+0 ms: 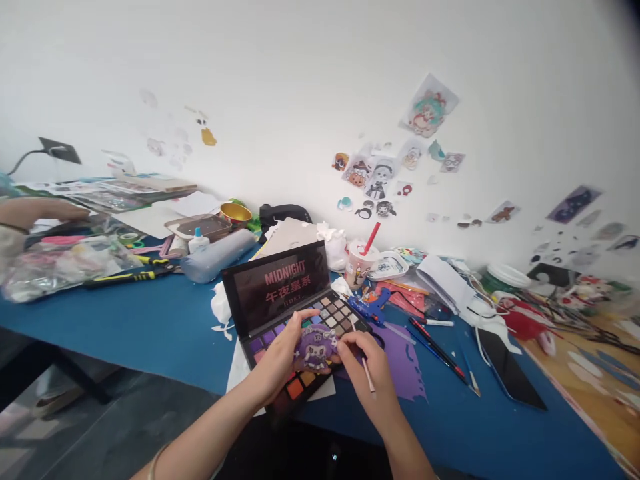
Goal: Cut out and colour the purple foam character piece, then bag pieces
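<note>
A purple cartoon figure (316, 348) with a pale face is held over an open colour palette (345, 308), whose upright lid reads MIDNIGHT. My left hand (283, 353) is wrapped round the figure's left side, thumb along its top edge. At the figure's right edge, the fingertips of my right hand (367, 363) are pinched together. A thin stick with a pinkish end (371, 381) passes through my right hand and sticks out below its fingers. Rows of coloured squares show around the figure. Purple felt (403, 363) lies on the table to the right of my right hand.
Behind the palette stands a cup (359, 263) with a red straw. A blue glue gun (371, 303), pens (440, 350) and a phone (510, 367) lie to the right. Leftward are pliers (133, 275), a rolled clear bag (217, 257) and another person's hand (45, 212).
</note>
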A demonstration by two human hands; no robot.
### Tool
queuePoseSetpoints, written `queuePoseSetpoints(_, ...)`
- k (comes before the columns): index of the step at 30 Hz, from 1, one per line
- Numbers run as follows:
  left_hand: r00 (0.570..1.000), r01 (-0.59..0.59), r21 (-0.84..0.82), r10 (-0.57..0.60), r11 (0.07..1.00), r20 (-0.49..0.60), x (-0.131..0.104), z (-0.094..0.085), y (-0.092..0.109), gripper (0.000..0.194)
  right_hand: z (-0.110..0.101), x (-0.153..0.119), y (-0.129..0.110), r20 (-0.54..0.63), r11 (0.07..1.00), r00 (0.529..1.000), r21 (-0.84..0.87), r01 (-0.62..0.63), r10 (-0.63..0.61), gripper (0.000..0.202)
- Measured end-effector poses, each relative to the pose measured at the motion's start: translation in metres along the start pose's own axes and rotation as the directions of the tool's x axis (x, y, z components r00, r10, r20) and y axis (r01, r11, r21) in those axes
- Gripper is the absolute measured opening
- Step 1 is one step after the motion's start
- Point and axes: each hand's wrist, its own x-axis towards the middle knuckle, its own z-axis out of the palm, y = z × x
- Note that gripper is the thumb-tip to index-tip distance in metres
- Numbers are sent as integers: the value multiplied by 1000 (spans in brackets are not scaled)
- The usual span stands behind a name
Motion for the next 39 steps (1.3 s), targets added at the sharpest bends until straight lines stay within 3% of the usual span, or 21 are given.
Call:
queuePoseSetpoints(4, 997, -6, 54, 1, 999, 77, 2, 2, -4, 49, -9, -1, 5, -54, 984, 990, 127, -122, 129, 18)
queuePoseSetpoints(7, 998, 21, 133, -29, 991, 59, 3, 0, -3, 49, -20, 0, 8, -80, 939, 970, 280, -201, 232, 21)
queuePoseSetpoints(14, 999, 10, 308, -19, 951, 28, 5, -5, 0, 53, -49, 6, 20, -113, 803, 938, 556, -213, 327, 21)
queuePoseSetpoints(21, 995, -96, 360, 92, 928, 28, 13, 22, -13, 62, -53, -1, 21, 16, 686, 945, 684, -248, 327, 21)
queuePoseSetpoints(25, 997, -56, 198, 44, 979, 64, 4, 42, -31, 57, -56, -10, 20, 30, 712, 938, 643, -282, 344, 20)
queuePoseSetpoints(30, 1000, 26, -89, -24, 996, 17, -5, 56, -53, 57, -62, -22, 30, -15, 784, 932, 545, -297, 363, 21)
queuePoseSetpoints(34, 997, 54, -106, -48, 993, 53, -3, 57, -64, 49, -62, -28, 37, -59, 853, 931, 425, -304, 361, 22)
queuePoseSetpoints(37, 998, 50, -87, -46, 995, 44, 2, 56, -71, 44, -60, -34, 40, -189, 938, 938, 249, -239, 289, 21)
queuePoseSetpoints(39, 999, 46, -89, -45, 995, 17, 4, 55, -76, 43, -58, -41, 41, -333, 993, 935, 32, -116, 120, 19)
